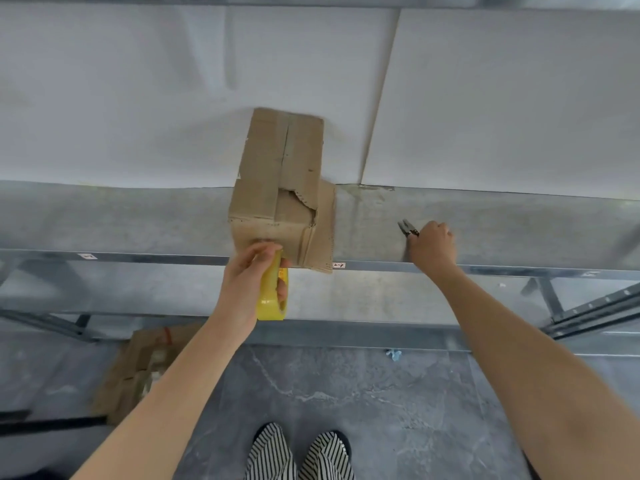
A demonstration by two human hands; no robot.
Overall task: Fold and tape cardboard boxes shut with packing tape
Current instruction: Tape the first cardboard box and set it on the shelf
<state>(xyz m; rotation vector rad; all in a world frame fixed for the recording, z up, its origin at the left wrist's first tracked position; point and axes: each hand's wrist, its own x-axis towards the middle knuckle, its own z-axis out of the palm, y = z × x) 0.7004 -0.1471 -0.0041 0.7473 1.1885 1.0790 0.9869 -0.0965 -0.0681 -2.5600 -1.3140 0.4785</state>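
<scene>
A worn brown cardboard box (280, 188) lies on the grey metal shelf (485, 230), its top seam running away from me and one torn flap hanging loose at its near right corner. My left hand (247, 282) grips a yellow roll of packing tape (272, 296) at the box's near end, with the fingers curled through the roll. To the right of the box, my right hand (433, 245) holds dark pliers (408, 230) on the shelf surface, jaws pointing left toward the box.
White sheets (502, 105) cover the back of the shelf behind the box. Flattened cardboard (138, 368) lies on the grey floor at lower left, under the shelf. A metal brace (588, 313) slants at the right. My striped trouser legs (298, 455) show at the bottom.
</scene>
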